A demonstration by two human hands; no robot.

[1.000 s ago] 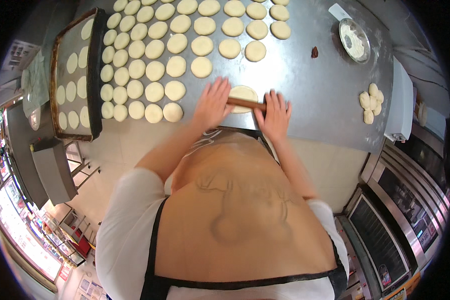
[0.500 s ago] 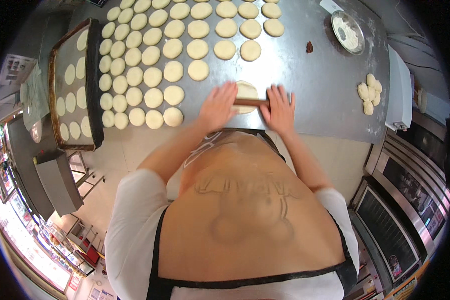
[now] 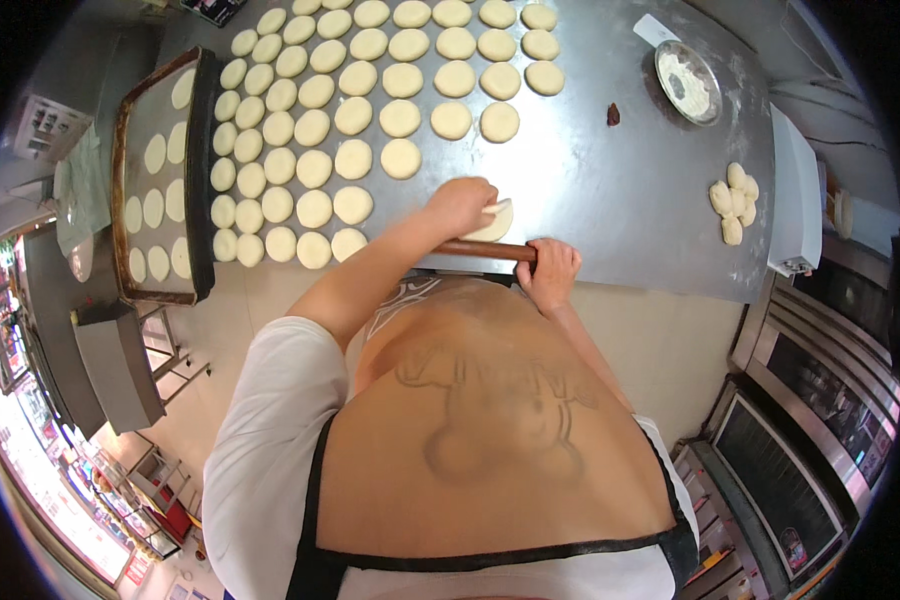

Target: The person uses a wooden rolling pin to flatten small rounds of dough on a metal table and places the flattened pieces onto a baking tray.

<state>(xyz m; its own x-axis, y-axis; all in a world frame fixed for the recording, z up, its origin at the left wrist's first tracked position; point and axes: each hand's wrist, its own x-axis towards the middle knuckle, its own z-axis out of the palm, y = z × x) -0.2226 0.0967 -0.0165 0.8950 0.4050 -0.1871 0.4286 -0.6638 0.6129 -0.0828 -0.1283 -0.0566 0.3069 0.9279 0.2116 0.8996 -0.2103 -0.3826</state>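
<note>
My left hand [image 3: 462, 205] pinches the edge of a thin flattened dough round [image 3: 496, 224] on the steel table, lifting part of that edge. My right hand [image 3: 551, 273] is closed around the right end of a brown wooden rolling pin [image 3: 490, 250]. The pin lies along the table's near edge, just on my side of the dough. Its left end passes under my left wrist. To the left and beyond my hands, rows of pale round dough pieces [image 3: 400, 118] cover the table.
A dark-rimmed baking tray [image 3: 206, 180] with thin dough ovals stands at the left. On the right are a metal bowl of flour [image 3: 688, 85], a white scraper [image 3: 653, 30], a small dark object [image 3: 613, 114] and a cluster of dough balls [image 3: 735, 203].
The rolling pin has moved off the dough toward me, with my right hand now gripping its end. My left hand has left the pin and taken hold of the dough's edge.
</note>
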